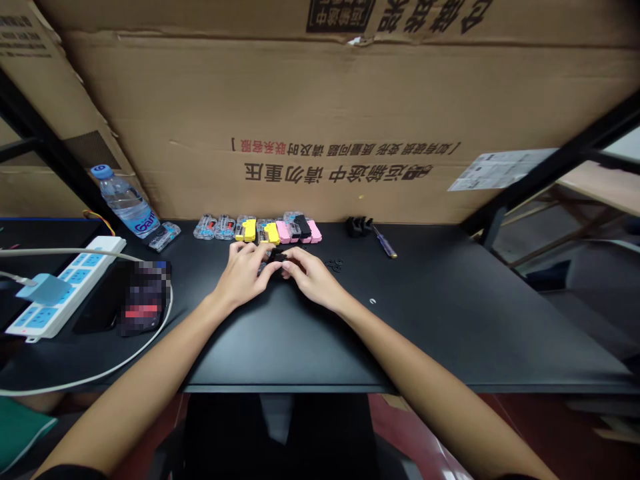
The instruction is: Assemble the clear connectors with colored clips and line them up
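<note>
My left hand (246,272) and my right hand (311,275) meet over the dark table, both closed round a small black piece (277,256) between their fingertips. Part of a clear item shows under the left fingers. Just behind stands a row of clear plastic devices (225,227), some with yellow covers (271,233), others with pink covers (313,231), and one with a black part (303,225). Small black rings (334,265) lie to the right of my right hand.
Black parts (359,227) and a screwdriver (385,243) lie back right; a small white clip (373,301) is nearer. At left are a water bottle (127,202), power strip (67,287), phone (145,300) and looping cable (167,310). Cardboard (320,100) walls the back.
</note>
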Available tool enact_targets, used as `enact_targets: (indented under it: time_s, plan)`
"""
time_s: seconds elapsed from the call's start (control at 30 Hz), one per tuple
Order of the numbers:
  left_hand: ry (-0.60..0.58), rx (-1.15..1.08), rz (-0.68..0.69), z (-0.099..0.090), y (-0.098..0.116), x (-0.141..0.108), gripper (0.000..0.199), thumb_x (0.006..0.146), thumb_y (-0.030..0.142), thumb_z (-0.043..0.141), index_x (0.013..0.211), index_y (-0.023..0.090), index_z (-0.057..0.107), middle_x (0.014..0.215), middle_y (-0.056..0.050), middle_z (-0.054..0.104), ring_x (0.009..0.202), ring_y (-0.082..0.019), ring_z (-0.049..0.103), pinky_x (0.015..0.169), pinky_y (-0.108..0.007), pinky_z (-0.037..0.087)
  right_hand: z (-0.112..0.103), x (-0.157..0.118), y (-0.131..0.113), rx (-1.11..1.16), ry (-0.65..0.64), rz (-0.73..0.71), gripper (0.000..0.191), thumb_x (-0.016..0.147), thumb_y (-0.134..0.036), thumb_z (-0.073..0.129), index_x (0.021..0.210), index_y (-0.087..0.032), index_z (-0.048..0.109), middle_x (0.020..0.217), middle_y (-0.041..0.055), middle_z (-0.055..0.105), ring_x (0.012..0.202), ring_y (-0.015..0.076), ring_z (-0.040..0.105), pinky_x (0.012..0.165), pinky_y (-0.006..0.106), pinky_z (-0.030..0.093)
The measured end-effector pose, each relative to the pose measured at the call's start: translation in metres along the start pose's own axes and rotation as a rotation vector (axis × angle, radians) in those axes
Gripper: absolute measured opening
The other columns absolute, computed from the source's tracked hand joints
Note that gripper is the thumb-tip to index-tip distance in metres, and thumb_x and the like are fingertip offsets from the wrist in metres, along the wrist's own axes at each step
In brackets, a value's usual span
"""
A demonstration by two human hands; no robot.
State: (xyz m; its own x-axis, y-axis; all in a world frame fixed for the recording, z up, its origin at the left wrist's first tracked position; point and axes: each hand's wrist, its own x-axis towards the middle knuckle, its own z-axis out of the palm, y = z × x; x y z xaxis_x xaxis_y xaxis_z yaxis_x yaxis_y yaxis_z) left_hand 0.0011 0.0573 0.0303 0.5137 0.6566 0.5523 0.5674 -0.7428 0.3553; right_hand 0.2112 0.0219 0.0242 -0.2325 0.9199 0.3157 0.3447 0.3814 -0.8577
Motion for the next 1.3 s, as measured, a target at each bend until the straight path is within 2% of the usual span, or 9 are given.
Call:
enact_targets:
  time_s: [0.17,0.37,0.57,0.67,0.77,0.9,1.07,1.2,1.3]
  plan:
    - [-0.013,0.037,0.032,-0.002,0.003,0.001,0.022,0.106,0.031,0.065,0.126,0.021,0.066,0.103,-0.006,0.081,0.100,-0.026,0.072,0.105,-0.046,0.040,-0.004,0.002,0.001,-0.058,-0.004,-0.044,0.011,0.105,-0.027,0.056,0.098,-0.021,0.063,0.088,0.0031,0.068,0.074,0.0174,0.068,0.076,0.032,0.058]
    - [-0.015,0.009,0.010,-0.003,0.003,0.001,0.023,0.107,0.031,0.063,0.128,0.021,0.065,0.102,-0.006,0.080,0.099,-0.026,0.072,0.105,-0.046,0.041,-0.007,0.001,-0.003,-0.191,0.015,-0.161,0.016,0.106,-0.024,0.053,0.096,-0.021,0.066,0.089,0.0051,0.070,0.074,0.0180,0.069,0.075,0.032,0.058]
    - [-0.006,-0.223,-0.184,0.000,0.004,0.003,0.022,0.105,0.036,0.064,0.123,0.024,0.063,0.106,-0.006,0.083,0.108,-0.027,0.074,0.108,-0.049,0.041,-0.032,0.005,-0.001,-0.160,0.099,-0.128,0.021,0.102,-0.040,0.069,0.110,-0.021,0.075,0.099,0.0065,0.079,0.084,0.0219,0.074,0.080,0.035,0.060]
    - [0.007,-0.473,-0.337,-0.001,0.006,0.007,0.028,0.101,0.046,0.066,0.116,0.023,0.063,0.091,-0.004,0.083,0.092,-0.025,0.076,0.099,-0.044,0.050,-0.052,0.009,0.008,-0.274,0.202,-0.084,0.024,0.106,-0.039,0.062,0.105,-0.020,0.078,0.094,0.0067,0.079,0.082,0.0231,0.074,0.081,0.037,0.060]
    - [0.004,-0.685,-0.438,-0.003,0.006,0.009,0.037,0.097,0.055,0.067,0.112,0.022,0.062,0.080,-0.002,0.080,0.074,-0.020,0.073,0.082,-0.036,0.055,-0.063,0.010,0.022,-0.500,0.128,-0.070,0.025,0.105,-0.030,0.059,0.109,-0.019,0.081,0.109,0.0119,0.080,0.094,0.0270,0.075,0.092,0.042,0.061]
    - [0.016,-0.754,-0.479,-0.005,0.006,0.010,0.041,0.094,0.059,0.069,0.109,0.021,0.063,0.076,0.000,0.077,0.071,-0.018,0.071,0.078,-0.032,0.055,-0.061,0.007,0.036,-0.738,-0.035,-0.033,0.034,0.103,-0.022,0.058,0.128,-0.017,0.081,0.133,0.0185,0.073,0.119,0.0343,0.071,0.109,0.054,0.057]
    - [0.006,-0.666,-0.424,-0.001,0.001,0.009,0.035,0.098,0.052,0.067,0.115,0.023,0.059,0.082,-0.001,0.079,0.075,-0.019,0.075,0.085,-0.036,0.058,-0.057,0.007,0.037,-0.691,-0.080,-0.093,0.024,0.102,-0.021,0.064,0.114,-0.019,0.085,0.124,0.0163,0.077,0.120,0.0334,0.072,0.108,0.053,0.058]
    - [-0.017,-0.523,-0.250,0.000,0.001,0.007,0.024,0.100,0.035,0.068,0.120,0.025,0.058,0.108,-0.008,0.082,0.103,-0.025,0.078,0.100,-0.045,0.058,-0.051,0.009,0.033,-0.549,-0.106,-0.144,0.015,0.100,-0.019,0.068,0.100,-0.021,0.083,0.104,0.0103,0.081,0.099,0.0265,0.075,0.097,0.044,0.060]
    - [-0.054,-0.441,-0.119,-0.004,0.005,0.006,0.021,0.100,0.026,0.070,0.119,0.027,0.060,0.128,-0.009,0.079,0.120,-0.025,0.075,0.111,-0.049,0.053,-0.044,0.009,0.034,-0.412,-0.060,-0.102,0.013,0.096,-0.015,0.071,0.103,-0.019,0.080,0.096,0.0076,0.079,0.084,0.0210,0.072,0.084,0.036,0.060]
